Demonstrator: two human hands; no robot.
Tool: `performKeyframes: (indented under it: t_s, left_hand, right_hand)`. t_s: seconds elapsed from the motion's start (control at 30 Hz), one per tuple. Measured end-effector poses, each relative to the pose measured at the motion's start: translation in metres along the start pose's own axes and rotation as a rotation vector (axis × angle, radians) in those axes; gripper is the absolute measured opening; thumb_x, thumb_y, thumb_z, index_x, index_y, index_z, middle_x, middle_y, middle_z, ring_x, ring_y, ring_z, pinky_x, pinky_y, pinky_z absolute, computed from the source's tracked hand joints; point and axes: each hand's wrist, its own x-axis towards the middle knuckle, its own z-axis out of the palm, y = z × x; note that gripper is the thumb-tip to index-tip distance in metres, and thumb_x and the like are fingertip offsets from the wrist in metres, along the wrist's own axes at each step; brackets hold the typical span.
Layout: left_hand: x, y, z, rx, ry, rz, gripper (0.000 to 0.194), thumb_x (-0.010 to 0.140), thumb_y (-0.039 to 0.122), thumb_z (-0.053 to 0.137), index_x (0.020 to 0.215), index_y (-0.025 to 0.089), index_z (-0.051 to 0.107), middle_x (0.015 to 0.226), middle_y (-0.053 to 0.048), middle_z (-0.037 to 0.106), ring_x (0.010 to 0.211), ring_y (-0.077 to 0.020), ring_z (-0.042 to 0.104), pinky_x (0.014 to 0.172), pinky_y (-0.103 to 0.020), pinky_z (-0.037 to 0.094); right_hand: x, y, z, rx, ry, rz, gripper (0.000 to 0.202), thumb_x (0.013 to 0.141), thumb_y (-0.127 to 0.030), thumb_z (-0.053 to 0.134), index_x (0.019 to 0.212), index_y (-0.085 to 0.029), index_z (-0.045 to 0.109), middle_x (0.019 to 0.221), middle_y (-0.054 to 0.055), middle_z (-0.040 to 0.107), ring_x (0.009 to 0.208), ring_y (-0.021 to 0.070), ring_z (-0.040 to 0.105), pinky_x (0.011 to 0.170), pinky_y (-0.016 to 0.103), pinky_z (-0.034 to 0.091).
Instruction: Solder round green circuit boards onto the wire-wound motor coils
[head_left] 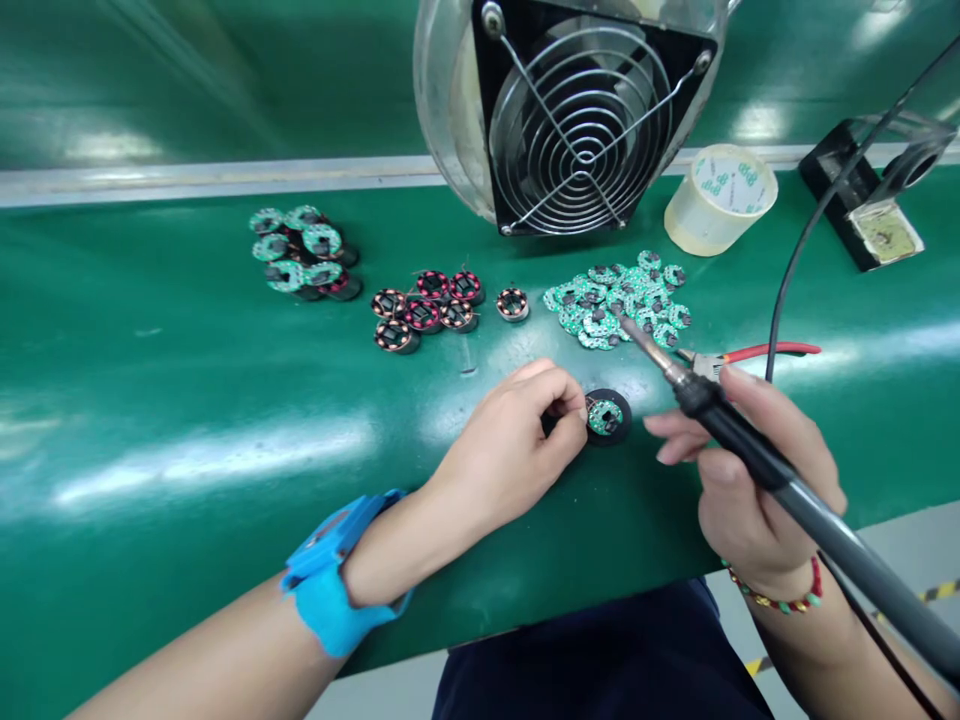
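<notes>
My left hand point(517, 435), with a blue strap on its wrist, rests on the green bench. Its thumb and index finger pinch at the left edge of a small round circuit board point(604, 416), which lies on a black disc point(624, 432). Thin copper wires show by the fingertips; what exactly they grip is too small to make out. My right hand point(765, 470) is wrapped round a soldering iron point(742, 445). The iron's tip points up and left, above the board and apart from it, over a pile of green round boards point(600, 300).
A fan point(581, 130) stands at the back. Wound coils point(424, 314) and a single coil point(513, 304) sit left of the pile; coils topped with boards point(286, 276) are further left. Right are a tape roll point(720, 200), red-handled pliers point(765, 351) and an iron stand point(862, 215).
</notes>
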Motion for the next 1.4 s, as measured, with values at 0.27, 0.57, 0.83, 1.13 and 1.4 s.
performKeyframes:
  t_s: [0.27, 0.57, 0.83, 1.13, 1.4]
  left_hand:
    - [0.001, 0.0, 0.002, -0.013, 0.003, 0.017, 0.016, 0.08, 0.007, 0.049, 0.068, 0.017, 0.05, 0.071, 0.002, 0.05, 0.069, -0.0127, 0.048, 0.064, -0.027, 0.037]
    - [0.002, -0.01, 0.006, 0.145, -0.137, 0.289, 0.035, 0.081, 0.018, 0.063, 0.115, 0.013, 0.055, 0.111, -0.01, 0.055, 0.103, -0.0249, 0.048, 0.089, -0.042, 0.042]
    - [0.011, -0.011, 0.005, 0.012, -0.086, 0.306, 0.007, 0.086, 0.019, 0.06, 0.092, 0.016, 0.058, 0.093, -0.004, 0.054, 0.09, -0.019, 0.051, 0.081, -0.035, 0.044]
    - [0.004, -0.01, 0.017, 0.402, -0.055, 0.258, 0.01, 0.088, 0.027, 0.058, 0.086, 0.017, 0.056, 0.085, -0.003, 0.053, 0.078, -0.0193, 0.051, 0.066, -0.032, 0.041]
    - [-0.002, -0.002, 0.003, 0.056, -0.061, 0.146, 0.006, 0.087, 0.02, 0.057, 0.092, 0.019, 0.06, 0.085, -0.001, 0.06, 0.078, -0.0161, 0.055, 0.071, -0.029, 0.044]
  right_hand:
    - [0.011, 0.006, 0.022, -0.368, -0.289, -0.058, 0.049, 0.09, -0.028, 0.061, 0.135, -0.018, 0.043, 0.107, 0.012, 0.068, 0.095, 0.0277, 0.063, 0.079, 0.047, 0.056]
    - [0.009, 0.005, 0.014, -0.236, -0.212, -0.143, 0.051, 0.088, -0.011, 0.059, 0.135, -0.022, 0.042, 0.107, 0.007, 0.067, 0.094, 0.021, 0.062, 0.083, 0.038, 0.052]
    - [0.004, 0.01, 0.01, -0.076, -0.136, 0.012, 0.053, 0.088, -0.012, 0.062, 0.135, -0.028, 0.044, 0.115, 0.004, 0.064, 0.106, 0.0173, 0.062, 0.095, 0.033, 0.051]
    - [0.002, 0.01, 0.011, -0.114, -0.144, -0.005, 0.051, 0.088, -0.012, 0.061, 0.134, -0.029, 0.045, 0.117, 0.004, 0.065, 0.108, 0.017, 0.063, 0.098, 0.033, 0.051]
    - [0.002, 0.009, 0.013, -0.059, -0.117, 0.017, 0.049, 0.089, -0.014, 0.06, 0.133, -0.029, 0.045, 0.116, 0.005, 0.066, 0.104, 0.0186, 0.066, 0.093, 0.036, 0.055]
